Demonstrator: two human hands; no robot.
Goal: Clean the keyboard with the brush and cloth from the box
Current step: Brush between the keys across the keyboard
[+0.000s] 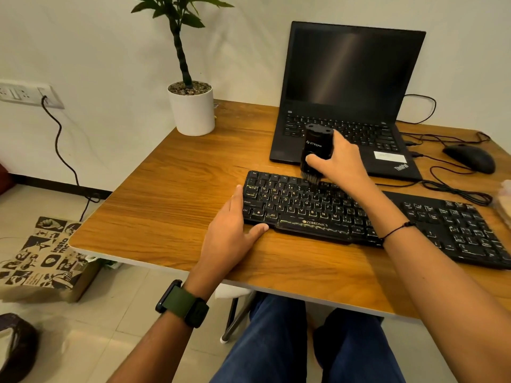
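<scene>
Brushing stage: my right hand [338, 158] grips the brush [315, 153] upright, bristles down on the top key rows at the keyboard [318, 214] back edge, left of centre; my left hand [235, 225] lies flat with straight fingers, bracing the keyboard's left end on the worktop [171, 194]. White dust shows along the front edge and space bar, so I judge most of the brushing is left. Cloth wipe not started; I can't see cloth or box.

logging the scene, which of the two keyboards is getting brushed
The separate Zebronics keyboard on the desk, not the laptop's built-in one: the right hand holds the brush bristles-down on its top row while the left hand steadies its end.
</scene>
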